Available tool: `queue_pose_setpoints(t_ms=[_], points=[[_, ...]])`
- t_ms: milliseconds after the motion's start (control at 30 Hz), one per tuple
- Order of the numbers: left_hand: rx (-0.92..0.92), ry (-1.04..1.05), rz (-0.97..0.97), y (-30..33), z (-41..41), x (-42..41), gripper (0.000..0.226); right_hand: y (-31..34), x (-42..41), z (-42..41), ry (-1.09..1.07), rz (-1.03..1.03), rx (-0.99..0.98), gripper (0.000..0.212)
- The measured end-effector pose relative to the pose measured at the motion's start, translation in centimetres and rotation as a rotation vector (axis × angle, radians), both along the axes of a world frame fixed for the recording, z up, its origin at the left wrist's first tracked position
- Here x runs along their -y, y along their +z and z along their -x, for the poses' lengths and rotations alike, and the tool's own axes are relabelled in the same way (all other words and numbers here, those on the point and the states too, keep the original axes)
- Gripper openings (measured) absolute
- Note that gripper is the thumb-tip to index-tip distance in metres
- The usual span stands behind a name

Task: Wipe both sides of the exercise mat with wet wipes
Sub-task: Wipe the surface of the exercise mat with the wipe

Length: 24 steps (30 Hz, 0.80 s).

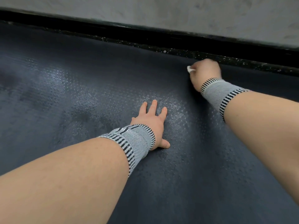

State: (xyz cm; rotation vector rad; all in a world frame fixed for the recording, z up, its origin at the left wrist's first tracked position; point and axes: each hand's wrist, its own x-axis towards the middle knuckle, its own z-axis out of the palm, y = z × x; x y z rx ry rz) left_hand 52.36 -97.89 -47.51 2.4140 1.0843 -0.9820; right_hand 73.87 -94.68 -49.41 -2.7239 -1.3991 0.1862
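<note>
Right hand out at the far edge of the exercise mat, fingers curled under into a loose fist around a wet wipe; only a small white bunch of the wipe shows at the thumb side of the fist, the rest hidden beneath the hand. Fist pressed down on the mat, just short of where the mat meets the floor. Hand slightly blurred. Left hand flat on the mat nearer the middle, palm down, fingers straight and spread a little, thumb out to the side; it holds nothing, just rests on the surface. The two hands well apart, right one farther out and toward the far edge. Both wrists wear grey knit wristbands with black-and-white striped edging: left wristband, right wristband. Forearms bare. Mat is dark navy with a fine raised dot texture, lying flat and filling most of what can be seen; a sheen across the middle around and beyond the left hand, duller dark patches toward the left side. Beyond the far edge, a narrow strip of black speckled floor, then a black baseboard along the foot of a grey mottled wall.
</note>
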Motion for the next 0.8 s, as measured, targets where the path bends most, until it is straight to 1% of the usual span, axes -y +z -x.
queue_pose_setpoints(t_ms=[33, 100, 133, 167, 233, 300, 333, 400, 467, 533, 567, 633, 700, 767, 800], points=[[0.0, 0.001, 0.002, 0.0, 0.0, 0.0, 0.12, 0.1, -0.1, -0.8, -0.044, 0.001, 0.034, 0.03], [0.004, 0.004, 0.011, 0.1, 0.0, 0.0, 0.119, 0.1, 0.0, -2.6, -0.22, -0.005, 0.068, 0.032], [0.006, 0.01, 0.016, 0.1, 0.0, 0.0, 0.119, 0.0, -0.1, -3.0, -0.287, -0.009, 0.052, 0.032], [0.008, 0.016, 0.019, 0.1, -0.1, 0.1, 0.119, 0.0, -0.6, -3.0, -0.31, -0.019, 0.024, 0.031], [0.009, 0.02, 0.02, 0.2, -0.1, 0.0, 0.118, 0.0, -2.7, -1.6, -0.245, -0.045, -0.054, 0.03], [0.006, 0.025, 0.025, 0.3, 0.0, 0.0, 0.117, 0.2, -4.8, 0.2, -0.113, -0.043, -0.124, 0.03], [0.004, 0.028, 0.029, 0.3, -0.1, 0.0, 0.117, 0.4, -5.3, 0.8, -0.051, -0.026, -0.141, 0.03], [0.0, 0.028, 0.036, 0.2, -0.1, 0.0, 0.117, 0.9, -4.7, 0.8, 0.045, 0.011, -0.101, 0.029], [-0.001, 0.031, 0.046, 0.1, -0.1, 0.0, 0.117, 0.7, -2.7, -0.8, 0.041, 0.02, 0.0, 0.032], [0.005, 0.036, 0.056, 0.0, -0.1, -0.1, 0.117, 0.1, -0.9, -2.5, -0.059, 0.027, 0.101, 0.038], [0.005, 0.039, 0.058, 0.0, -0.1, -0.1, 0.118, -0.1, -0.6, -2.9, -0.115, 0.031, 0.108, 0.04], [0.001, 0.038, 0.049, -0.1, -0.1, -0.2, 0.117, -0.1, -1.8, -2.2, -0.169, 0.008, 0.043, 0.035], [-0.009, 0.031, 0.04, 0.0, 0.0, -0.1, 0.117, -0.1, -4.3, -0.7, -0.15, -0.049, -0.092, 0.029], [-0.021, 0.026, 0.035, 0.1, -0.1, 0.0, 0.117, -0.1, -6.2, 0.8, -0.05, -0.06, -0.2, 0.028], [-0.023, 0.026, 0.033, 0.2, -0.1, -0.1, 0.117, 0.0, -6.3, 1.2, 0.025, -0.036, -0.211, 0.028]])
